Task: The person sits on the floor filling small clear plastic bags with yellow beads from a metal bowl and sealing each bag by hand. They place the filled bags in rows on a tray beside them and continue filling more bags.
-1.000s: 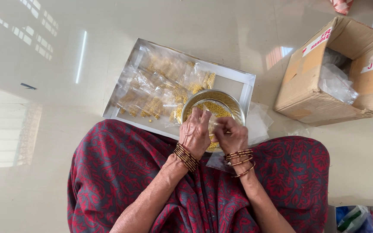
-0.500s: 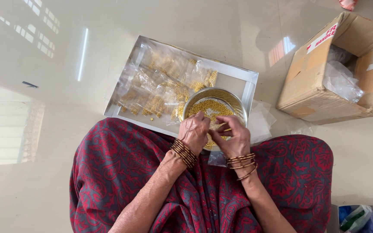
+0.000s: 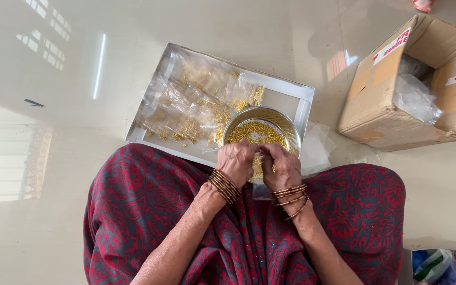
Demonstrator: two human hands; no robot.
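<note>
My left hand [image 3: 237, 162] and my right hand [image 3: 284, 166] meet over the near rim of a round metal bowl [image 3: 292, 128] full of small golden beads [image 3: 257, 133]. Both hands pinch a small clear plastic packet [image 3: 260, 169] holding beads between the fingers. The bowl stands in a shallow white tray [image 3: 291, 92] on the floor. Several clear packets of golden beads [image 3: 196, 111] lie in the tray's left part. Bangles circle both wrists.
An open cardboard box [image 3: 397, 105] with clear plastic bags inside stands at the right. Loose clear plastic [image 3: 317, 150] lies beside the tray. My lap is covered by red patterned cloth [image 3: 149, 211]. Coloured bags [image 3: 444, 266] show at the bottom right.
Both hands have stayed together at the bowl's near rim, with small shifts of the fingers on the packet. The view has shifted slightly.
</note>
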